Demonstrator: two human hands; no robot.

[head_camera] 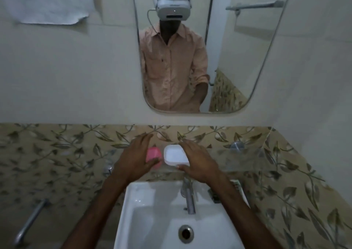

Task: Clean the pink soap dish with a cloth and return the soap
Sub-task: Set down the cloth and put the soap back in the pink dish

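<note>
The pink soap dish (154,155) sits on a glass shelf (247,159) above the sink, partly hidden under my left hand (136,160). That hand hovers over it with fingers stretched toward the wall and the thumb at the dish's front edge. Right beside the pink dish stands a white rounded dish (173,154). My right hand (198,162) reaches over its right side, fingers straight, thumb near its front rim. I cannot make out any soap. A white cloth (47,4) hangs on the wall at the top left.
A white sink (152,210) with a metal tap (189,197) lies below the shelf. A dark small item (214,195) rests on the sink's right rim. A mirror (238,58) hangs above, and a metal bar (30,222) is fixed to the tiled wall at lower left.
</note>
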